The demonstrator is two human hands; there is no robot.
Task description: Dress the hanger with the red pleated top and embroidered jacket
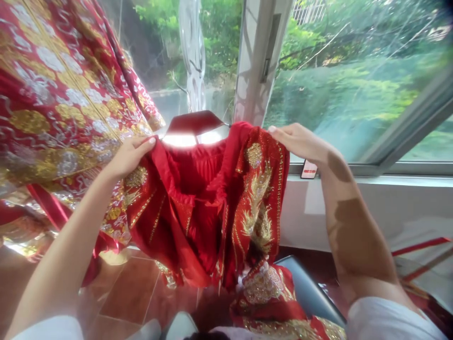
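A red jacket [207,222] with a ruffled neckline and gold beaded embroidery is held up before me by its shoulders. My left hand [132,153] pinches the left shoulder, thumb on top of the cloth. The right shoulder is gripped by my right hand [297,139], whose fingertips are partly hidden behind the fabric. Just behind the neckline is a red hanger [193,120] with a thin metal hook; whether it sits inside the jacket I cannot tell. Below on the right, red cloth with gold and silver beading [265,285] hangs in folds toward my lap.
A red robe with gold and silver flowers [71,94] hangs at the left. Sliding windows [354,94] stand ahead, with a phone [309,169] upright on the sill [389,180]. A dark grey flat-sided object [311,288] is low on the right, above a tiled floor [129,288].
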